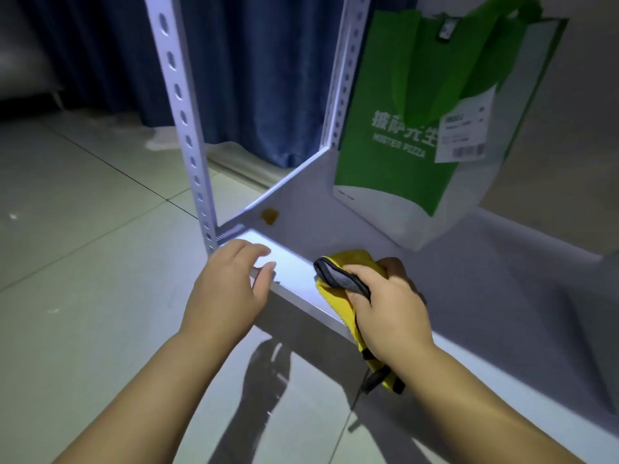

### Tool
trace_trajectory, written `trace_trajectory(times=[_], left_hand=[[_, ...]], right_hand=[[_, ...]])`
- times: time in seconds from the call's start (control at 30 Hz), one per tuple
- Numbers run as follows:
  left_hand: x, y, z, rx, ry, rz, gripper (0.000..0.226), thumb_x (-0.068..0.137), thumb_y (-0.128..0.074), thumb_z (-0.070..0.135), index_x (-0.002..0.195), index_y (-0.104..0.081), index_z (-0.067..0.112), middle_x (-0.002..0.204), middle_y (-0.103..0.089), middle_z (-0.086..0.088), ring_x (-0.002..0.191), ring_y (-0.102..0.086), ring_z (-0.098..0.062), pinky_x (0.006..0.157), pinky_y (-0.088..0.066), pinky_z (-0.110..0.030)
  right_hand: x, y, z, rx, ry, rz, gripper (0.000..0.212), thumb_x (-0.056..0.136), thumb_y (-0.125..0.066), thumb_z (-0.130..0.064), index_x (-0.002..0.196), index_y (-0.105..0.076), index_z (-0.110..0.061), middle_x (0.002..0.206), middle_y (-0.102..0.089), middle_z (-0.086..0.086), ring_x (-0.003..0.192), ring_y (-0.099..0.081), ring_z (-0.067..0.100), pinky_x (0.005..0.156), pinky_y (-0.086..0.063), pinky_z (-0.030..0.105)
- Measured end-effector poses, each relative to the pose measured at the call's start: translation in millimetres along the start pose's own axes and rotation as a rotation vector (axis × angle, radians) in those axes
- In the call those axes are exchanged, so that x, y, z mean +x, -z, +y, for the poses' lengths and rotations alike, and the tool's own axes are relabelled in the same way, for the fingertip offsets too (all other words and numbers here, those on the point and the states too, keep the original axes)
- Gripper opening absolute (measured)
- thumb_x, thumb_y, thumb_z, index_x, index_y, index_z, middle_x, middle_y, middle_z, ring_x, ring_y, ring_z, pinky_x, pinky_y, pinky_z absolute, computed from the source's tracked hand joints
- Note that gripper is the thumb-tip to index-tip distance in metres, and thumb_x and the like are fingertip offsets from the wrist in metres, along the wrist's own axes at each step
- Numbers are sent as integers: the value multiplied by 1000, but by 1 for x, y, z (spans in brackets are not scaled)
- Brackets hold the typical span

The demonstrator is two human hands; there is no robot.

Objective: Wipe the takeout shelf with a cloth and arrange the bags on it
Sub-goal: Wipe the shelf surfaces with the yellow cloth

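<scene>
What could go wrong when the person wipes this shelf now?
The stain lies near the left edge of the shelf, so a wipe may smear it or push it over the edge. The bag stands just beyond the cloth in the right hand; a wide sweep might tip it.

The right hand (390, 304) gripped a bunched yellow cloth (353, 260) with a grey edge over the front lip of the white shelf (311, 199), one end of the cloth hanging below the wrist. Just left of it, the left hand (231, 284) rested relaxed fingers on the shelf's lit front corner, beside the perforated post (187, 135). Beyond the left hand's fingertips lay a brown stain (270, 216). Behind the right hand a green and white bag (385, 135) with a paper label stood upright on the shelf, apart from the cloth
</scene>
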State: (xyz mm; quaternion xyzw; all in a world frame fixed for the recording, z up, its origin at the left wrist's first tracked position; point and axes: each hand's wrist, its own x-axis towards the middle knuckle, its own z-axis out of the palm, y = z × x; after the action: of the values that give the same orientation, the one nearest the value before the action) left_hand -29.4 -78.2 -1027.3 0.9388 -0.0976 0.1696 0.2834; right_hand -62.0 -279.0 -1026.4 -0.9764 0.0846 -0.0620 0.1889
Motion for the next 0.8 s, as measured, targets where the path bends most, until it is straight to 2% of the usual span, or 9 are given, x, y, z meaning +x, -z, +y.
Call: trace_trajectory(times=[0.07,0.17,0.23,0.33,0.4,0.5,0.6,0.7,0.8], left_hand=[[9,13,-6,0,24,66,32,88,-61,24,118,-59,14,113,-58,-4,105,-52,-26,85,-40,-30],[24,28,-13,-4,35,215,53,84,-67,18,132,-46,8,118,-49,-14,106,-47,-33,80,-41,-34],[35,35,-15,25,8,293,70,82,-69,14,141,-33,3,124,-43,-22,107,-44,-40,81,-45,-41],[55,41,-21,76,-48,304,81,85,-66,13,146,-14,0,136,-33,-27,114,-43,-44,88,-48,-49],[66,42,-26,40,-96,280,84,88,-61,10,148,-2,6,142,-29,-22,113,-47,-38,81,-50,-41],[72,38,-33,-48,-141,269,93,90,-52,2,146,16,28,133,-35,-5,84,-50,-18,65,-42,-30],[72,31,-39,-89,-143,274,93,89,-51,0,144,15,36,114,-39,0,65,-42,-17,51,-37,-31],[73,27,-43,-107,-129,275,94,87,-51,-2,145,12,37,113,-39,-1,63,-41,-23,46,-40,-36],[76,25,-46,-124,-142,263,92,88,-50,0,144,12,38,111,-38,1,65,-39,-23,48,-36,-32]], right_hand=[[14,-7,-14,6,9,1,29,93,-45,-34,119,-47,-48,112,-45,1,93,-50,33,82,-48,41],[32,-18,-36,4,30,-12,27,95,-43,-36,120,-47,-46,116,-47,2,96,-49,32,82,-48,41],[42,-27,-50,-50,38,-5,25,95,-42,-37,118,-47,-44,120,-40,0,97,-47,32,82,-47,40],[57,-38,-64,-89,60,20,27,95,-40,-37,120,-39,-46,120,-35,-3,99,-43,30,84,-44,41],[72,-45,-67,-145,127,35,31,95,-39,-37,124,-36,-47,120,-36,-1,98,-43,29,85,-42,40],[103,-54,-66,-176,66,49,34,95,-37,-41,128,-37,-48,129,-33,0,105,-41,29,87,-36,39],[137,-64,-70,-185,1,130,37,93,-44,-37,130,-42,-43,129,-38,4,109,-44,32,88,-35,41],[166,-71,-81,-176,8,164,38,93,-45,-31,129,-44,-39,126,-43,6,106,-49,36,88,-37,44],[188,-75,-95,-169,27,109,35,94,-42,-30,128,-45,-39,129,-42,4,106,-48,37,89,-37,44]])
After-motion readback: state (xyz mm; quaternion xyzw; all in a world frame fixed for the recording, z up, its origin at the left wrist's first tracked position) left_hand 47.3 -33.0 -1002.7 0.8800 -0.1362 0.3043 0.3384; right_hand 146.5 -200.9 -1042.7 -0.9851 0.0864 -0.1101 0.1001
